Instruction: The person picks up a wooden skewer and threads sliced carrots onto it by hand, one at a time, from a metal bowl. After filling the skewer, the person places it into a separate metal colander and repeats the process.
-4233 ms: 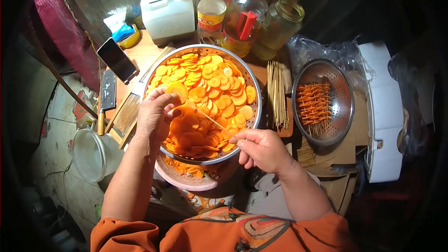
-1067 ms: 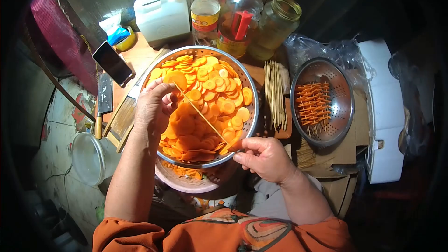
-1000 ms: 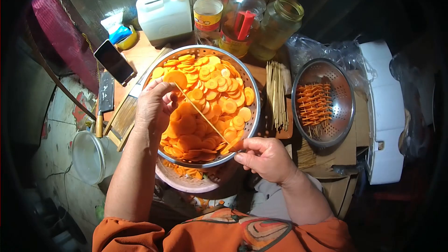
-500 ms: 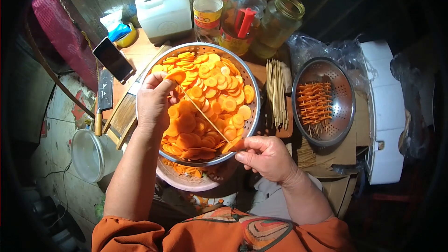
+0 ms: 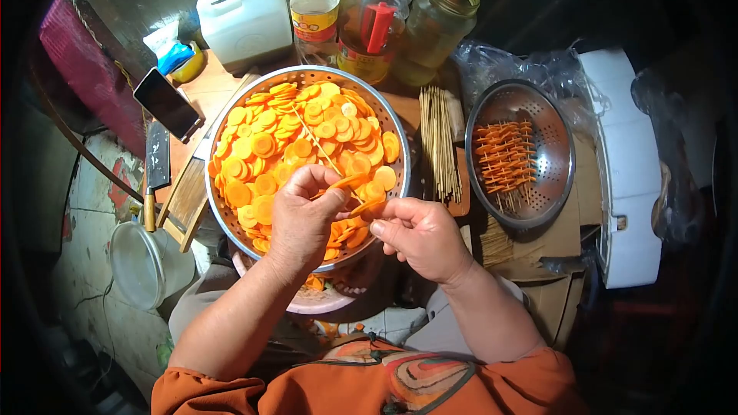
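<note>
A thin bamboo skewer [image 5: 315, 138] slants over a big perforated metal colander [image 5: 216, 207] heaped with round carrot slices [image 5: 261, 144]. My left hand [image 5: 306, 215] is closed, pinching a carrot slice [image 5: 350, 182] that sits around the skewer near its lower end. Close beside it, my right hand [image 5: 424, 240] is also closed, its thumb and fingers on another carrot slice [image 5: 367, 207] at that lower end. The skewer's upper end sticks out bare past my left hand. My fingers partly hide both slices and the skewer's lower tip.
Loose skewers [image 5: 438, 146] lie right of the colander. A smaller colander [image 5: 560, 177] holds filled carrot skewers [image 5: 505, 155]. Bottles [image 5: 315, 11], a white jug [image 5: 244, 23] and a glass jar [image 5: 438, 27] stand behind. A cleaver [image 5: 157, 157] and phone [image 5: 167, 104] are at left.
My left hand has slid from the skewer's upper end down to near my right hand, bringing its carrot slice along. The upper part of the skewer is now bare. The view has shifted slightly.
</note>
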Demonstrator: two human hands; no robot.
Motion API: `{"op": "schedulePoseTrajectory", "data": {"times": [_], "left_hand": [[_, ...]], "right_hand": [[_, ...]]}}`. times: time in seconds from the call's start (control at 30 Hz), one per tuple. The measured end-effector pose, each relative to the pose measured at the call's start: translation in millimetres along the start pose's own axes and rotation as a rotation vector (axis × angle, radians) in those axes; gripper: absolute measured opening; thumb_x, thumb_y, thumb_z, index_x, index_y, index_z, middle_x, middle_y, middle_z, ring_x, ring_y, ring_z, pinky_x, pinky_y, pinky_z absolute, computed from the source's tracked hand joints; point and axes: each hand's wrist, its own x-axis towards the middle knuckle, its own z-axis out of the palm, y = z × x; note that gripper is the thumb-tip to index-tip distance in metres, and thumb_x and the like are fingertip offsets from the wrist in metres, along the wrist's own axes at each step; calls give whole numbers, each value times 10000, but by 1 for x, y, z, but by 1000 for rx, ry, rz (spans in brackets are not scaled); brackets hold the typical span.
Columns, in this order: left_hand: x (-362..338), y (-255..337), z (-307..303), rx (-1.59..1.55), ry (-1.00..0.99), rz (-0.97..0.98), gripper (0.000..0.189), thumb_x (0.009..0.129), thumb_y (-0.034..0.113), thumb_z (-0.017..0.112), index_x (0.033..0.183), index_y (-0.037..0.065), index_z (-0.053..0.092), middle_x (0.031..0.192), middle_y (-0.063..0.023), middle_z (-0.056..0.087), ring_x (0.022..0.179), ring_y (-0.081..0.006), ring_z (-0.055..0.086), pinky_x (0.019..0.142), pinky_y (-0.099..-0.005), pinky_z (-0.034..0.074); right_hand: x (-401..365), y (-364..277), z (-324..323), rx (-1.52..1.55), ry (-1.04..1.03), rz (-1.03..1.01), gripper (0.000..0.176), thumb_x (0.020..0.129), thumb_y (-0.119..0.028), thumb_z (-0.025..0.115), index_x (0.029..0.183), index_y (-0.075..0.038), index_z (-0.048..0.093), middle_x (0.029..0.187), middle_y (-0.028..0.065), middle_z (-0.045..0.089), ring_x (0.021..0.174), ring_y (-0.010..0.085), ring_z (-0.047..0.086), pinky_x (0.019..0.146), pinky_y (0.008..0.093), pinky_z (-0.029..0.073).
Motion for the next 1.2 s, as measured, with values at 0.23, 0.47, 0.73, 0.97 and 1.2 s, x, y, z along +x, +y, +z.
{"op": "schedulePoseTrajectory", "data": {"times": [0.23,0.47,0.73,0.97,1.2], "left_hand": [[-2,-3,-1,65,14,11,106,809,-18,594,900,13,548,846,-44,599,773,-108,612,660,-223,505],[0,6,-5,95,-9,63,216,765,-76,579,970,-18,548,887,-80,596,772,-144,629,647,-243,508],[39,35,-87,1080,206,209,227,750,44,581,968,-18,594,819,-98,627,677,-176,614,634,-272,496],[26,7,-63,1391,5,220,397,720,164,692,1078,44,570,968,-196,621,877,-318,628,764,-391,503],[38,-10,-57,580,-72,114,420,776,-83,598,1176,30,534,1038,-104,590,844,-184,631,755,-276,519]], "right_hand": [[1,1,0,-8,6,-11,171,828,-124,618,904,29,632,607,-16,568,554,35,513,518,205,420],[2,-1,1,79,31,22,159,848,-130,611,916,12,634,597,-16,558,512,22,477,455,183,371],[1,0,1,163,44,-9,152,868,-144,601,909,1,623,615,-9,558,488,20,454,435,167,355],[2,-4,6,141,13,-11,171,875,-171,599,916,-7,624,627,-14,557,499,14,451,444,158,357],[3,-2,5,182,22,-12,179,875,-179,606,928,-9,625,636,-15,565,508,12,460,449,153,361]]}}
